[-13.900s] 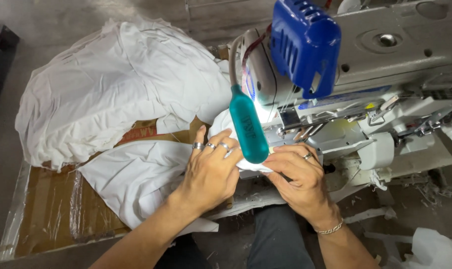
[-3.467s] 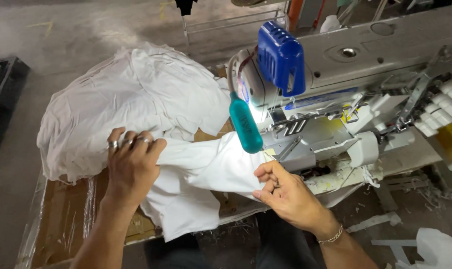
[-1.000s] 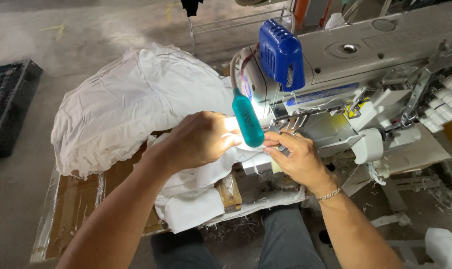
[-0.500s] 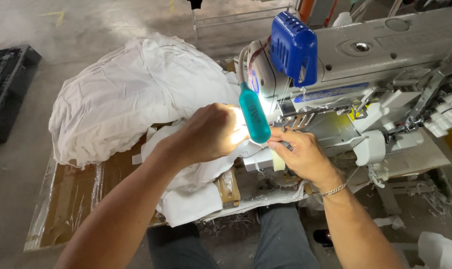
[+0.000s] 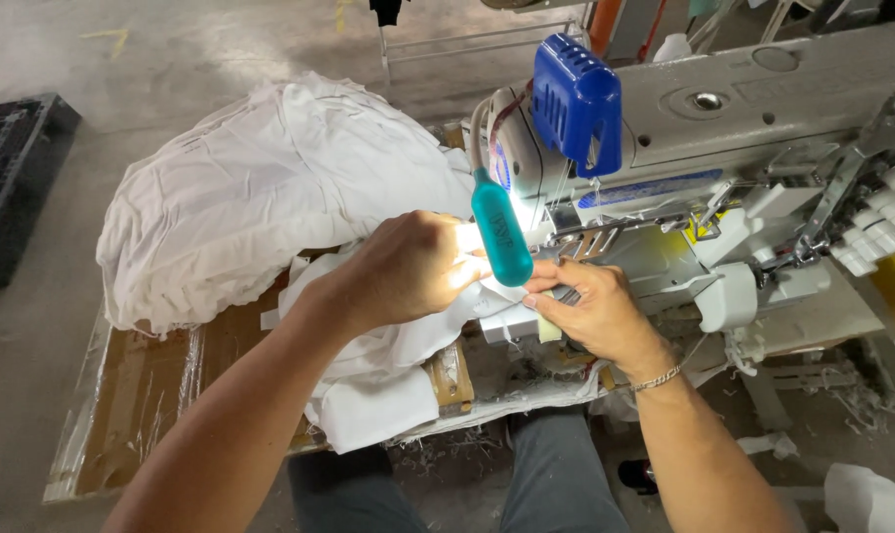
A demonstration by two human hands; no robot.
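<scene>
My left hand [image 5: 408, 266] grips a piece of white fabric [image 5: 388, 355] and holds it up against the needle area of the grey sewing machine [image 5: 724, 128]. My right hand [image 5: 591, 306] pinches the fabric's edge just below the machine's presser foot, which my fingers hide. A teal lamp [image 5: 500, 232] on a bent neck shines down between my two hands. The rest of the white piece hangs off the front edge of the table.
A big heap of white garments [image 5: 270, 188] lies on the table's left. A blue thread cover [image 5: 576, 99] tops the machine. The table [image 5: 132, 405] is wrapped in brown tape. A black pallet [image 5: 13, 178] sits on the floor at far left.
Both hands have stayed at the needle area; my left hand has shifted slightly right with the fabric. The view has swung a little.
</scene>
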